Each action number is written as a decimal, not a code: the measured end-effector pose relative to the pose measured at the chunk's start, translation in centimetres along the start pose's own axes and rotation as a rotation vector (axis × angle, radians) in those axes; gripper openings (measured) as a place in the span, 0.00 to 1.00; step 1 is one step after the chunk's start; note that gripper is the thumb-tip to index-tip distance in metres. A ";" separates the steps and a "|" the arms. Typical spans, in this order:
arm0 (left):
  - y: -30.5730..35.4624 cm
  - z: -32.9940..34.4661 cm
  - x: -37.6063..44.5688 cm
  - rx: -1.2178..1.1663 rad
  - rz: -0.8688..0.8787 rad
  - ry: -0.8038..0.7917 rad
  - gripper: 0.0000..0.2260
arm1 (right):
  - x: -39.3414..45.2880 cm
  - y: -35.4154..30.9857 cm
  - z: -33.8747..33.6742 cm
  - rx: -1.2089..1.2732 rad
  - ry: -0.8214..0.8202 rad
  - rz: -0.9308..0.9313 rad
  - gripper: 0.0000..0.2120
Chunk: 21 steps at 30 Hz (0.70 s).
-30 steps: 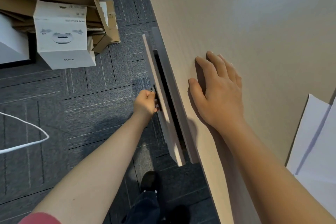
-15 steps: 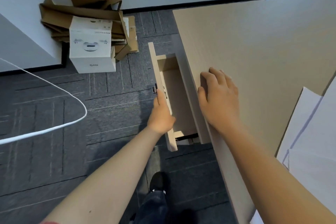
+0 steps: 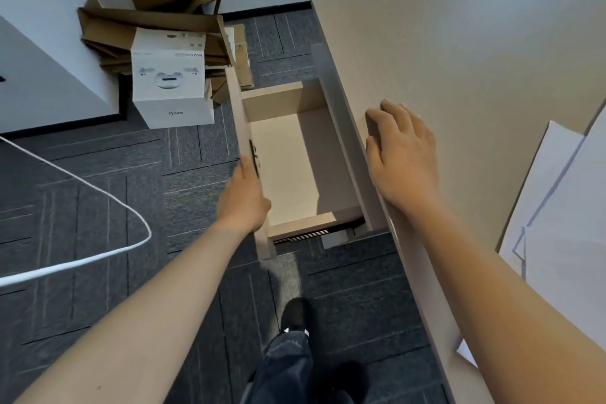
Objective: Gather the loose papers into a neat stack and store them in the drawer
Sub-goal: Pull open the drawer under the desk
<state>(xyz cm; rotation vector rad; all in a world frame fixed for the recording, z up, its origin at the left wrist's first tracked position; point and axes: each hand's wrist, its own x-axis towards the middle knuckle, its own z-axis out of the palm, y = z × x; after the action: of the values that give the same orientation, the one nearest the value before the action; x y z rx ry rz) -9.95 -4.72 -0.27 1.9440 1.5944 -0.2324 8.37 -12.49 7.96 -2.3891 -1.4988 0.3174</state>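
The light wooden drawer [image 3: 288, 170] stands pulled out from under the desk [image 3: 459, 69], and its inside is bare. My left hand [image 3: 244, 197] grips the drawer front [image 3: 241, 128] near its dark handle. Fingers spread, my right hand [image 3: 403, 157] lies flat on the desk top at its left edge, holding nothing. Loose white papers [image 3: 557, 207] lie overlapping on the desk at the far right, partly cut off by the frame.
A white product box [image 3: 169, 82] and flattened cardboard [image 3: 147, 20] sit on the grey carpet by the wall. A white cable [image 3: 98, 187] loops across the floor at left. My shoe [image 3: 295, 315] and trouser leg are below the drawer.
The drawer has slid out from nearly closed to wide open, pulled by my left hand. My right hand has stayed flat on the desk edge.
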 end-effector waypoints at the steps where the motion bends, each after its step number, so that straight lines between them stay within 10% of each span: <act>1: -0.4 -0.2 -0.2 0.045 -0.023 0.017 0.38 | 0.0 0.0 0.1 -0.002 0.003 -0.004 0.20; 7: -0.8 -1.9 -1.9 0.319 -0.009 0.097 0.33 | 0.1 0.0 -0.1 0.055 0.020 0.012 0.20; 13: 4.8 -5.8 -3.2 -0.085 0.158 0.049 0.19 | -0.9 0.0 -4.2 0.602 -0.005 0.284 0.15; 21: 19.4 -6.4 -11.3 -0.326 0.456 -0.093 0.13 | -10.2 6.9 -14.1 0.678 0.290 0.524 0.13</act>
<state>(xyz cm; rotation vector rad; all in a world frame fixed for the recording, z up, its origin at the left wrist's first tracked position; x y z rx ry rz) 3.79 -12.36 16.98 1.9397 1.0172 0.1157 14.61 -26.41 18.82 -2.0899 -0.4979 0.4745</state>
